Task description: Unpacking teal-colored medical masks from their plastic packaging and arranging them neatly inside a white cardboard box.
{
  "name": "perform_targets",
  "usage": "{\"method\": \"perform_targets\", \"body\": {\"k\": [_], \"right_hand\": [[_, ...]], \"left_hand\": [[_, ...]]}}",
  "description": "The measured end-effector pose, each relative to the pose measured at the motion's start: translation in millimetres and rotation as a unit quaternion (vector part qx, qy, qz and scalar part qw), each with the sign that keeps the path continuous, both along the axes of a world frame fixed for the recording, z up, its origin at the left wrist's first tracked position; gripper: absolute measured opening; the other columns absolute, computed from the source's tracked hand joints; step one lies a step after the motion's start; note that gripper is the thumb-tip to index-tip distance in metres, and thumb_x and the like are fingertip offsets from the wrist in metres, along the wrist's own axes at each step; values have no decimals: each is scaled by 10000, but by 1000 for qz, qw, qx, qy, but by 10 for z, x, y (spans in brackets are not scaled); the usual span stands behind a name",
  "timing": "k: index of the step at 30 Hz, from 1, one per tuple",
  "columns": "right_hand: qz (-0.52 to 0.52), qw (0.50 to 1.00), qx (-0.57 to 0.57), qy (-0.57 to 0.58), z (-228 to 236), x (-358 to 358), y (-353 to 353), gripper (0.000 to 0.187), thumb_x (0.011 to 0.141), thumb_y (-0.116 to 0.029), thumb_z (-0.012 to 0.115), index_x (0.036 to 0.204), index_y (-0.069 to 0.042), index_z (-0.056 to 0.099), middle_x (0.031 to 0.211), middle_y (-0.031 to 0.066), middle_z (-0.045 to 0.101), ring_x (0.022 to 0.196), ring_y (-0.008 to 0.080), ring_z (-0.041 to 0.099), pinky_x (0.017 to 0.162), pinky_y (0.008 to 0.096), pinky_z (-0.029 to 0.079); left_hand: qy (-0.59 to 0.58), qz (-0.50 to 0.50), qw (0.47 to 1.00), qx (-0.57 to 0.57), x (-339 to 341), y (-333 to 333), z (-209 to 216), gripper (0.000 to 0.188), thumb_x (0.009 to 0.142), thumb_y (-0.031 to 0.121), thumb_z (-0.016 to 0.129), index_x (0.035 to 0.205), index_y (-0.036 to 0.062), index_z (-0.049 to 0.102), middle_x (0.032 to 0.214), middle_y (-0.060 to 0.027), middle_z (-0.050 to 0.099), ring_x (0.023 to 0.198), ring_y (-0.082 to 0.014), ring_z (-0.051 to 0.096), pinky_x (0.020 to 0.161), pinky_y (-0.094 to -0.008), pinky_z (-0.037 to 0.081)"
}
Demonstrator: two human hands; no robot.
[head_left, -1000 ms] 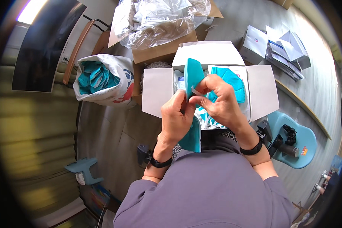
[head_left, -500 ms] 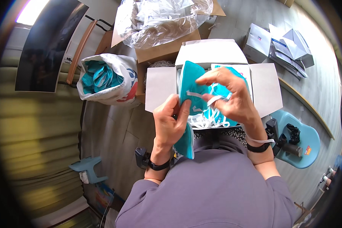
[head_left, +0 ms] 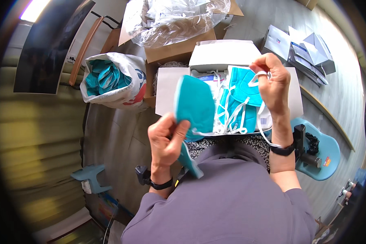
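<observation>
A teal folded face mask [head_left: 194, 103] stands raised in my left hand [head_left: 166, 140], its lower flap hanging below my thumb near my chest. A white strap shows at that mask's lower edge. To the right, my right hand [head_left: 274, 83] has its fingers closed on a thin white strap [head_left: 254, 79]. A length of strap hangs down along my right wrist; I cannot tell which mask the pinched strap belongs to. Between my hands, an open white carton [head_left: 225, 53] holds more teal masks [head_left: 242, 91] with tangled white straps.
A white bag [head_left: 128, 91] full of teal masks stands at left. Behind the carton, a brown cardboard box [head_left: 179, 53] holds clear plastic [head_left: 175, 30]. Flattened boxes [head_left: 307, 55] lie at far right. Blue stools [head_left: 327, 162] [head_left: 91, 179] stand on either side.
My left hand has moved left and down, turning the mask's broad face toward view. My right hand has drawn away to the right with a strap, uncovering the carton's masks.
</observation>
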State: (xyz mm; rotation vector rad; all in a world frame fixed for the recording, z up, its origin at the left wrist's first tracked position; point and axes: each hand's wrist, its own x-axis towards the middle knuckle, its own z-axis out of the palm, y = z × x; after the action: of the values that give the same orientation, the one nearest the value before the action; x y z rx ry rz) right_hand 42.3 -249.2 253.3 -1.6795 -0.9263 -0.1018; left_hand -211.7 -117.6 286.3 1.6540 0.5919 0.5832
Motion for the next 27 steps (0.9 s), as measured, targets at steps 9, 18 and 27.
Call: {"method": "perform_targets", "body": {"k": [9,18,27], "right_hand": [[201,978,-60,-2,106,-737,334,373,695,121,671,1037,-27,671,998,130,676,955,278,642,835,370,497],[159,981,-80,-73,-72,-832,340,216,679,101,608,810,-71,608,788,78,639,839,296,611,784,415,411],[233,944,-160,-170,-33,-721,372,488,698,98,577,1160,-49,634,1147,146,652,1093,349,584,953,444,436]], "left_hand": [[-43,109,991,65,319,73,-287,130,960,57,675,868,8,598,639,61,550,545,20,432,491,-167,304],[-69,131,979,139,244,109,-412,76,956,43,669,982,2,610,738,35,593,548,5,421,489,-169,286],[-67,205,952,216,-53,556,-113,92,925,-58,628,987,-23,687,959,-54,643,676,-45,524,563,-177,383]]}}
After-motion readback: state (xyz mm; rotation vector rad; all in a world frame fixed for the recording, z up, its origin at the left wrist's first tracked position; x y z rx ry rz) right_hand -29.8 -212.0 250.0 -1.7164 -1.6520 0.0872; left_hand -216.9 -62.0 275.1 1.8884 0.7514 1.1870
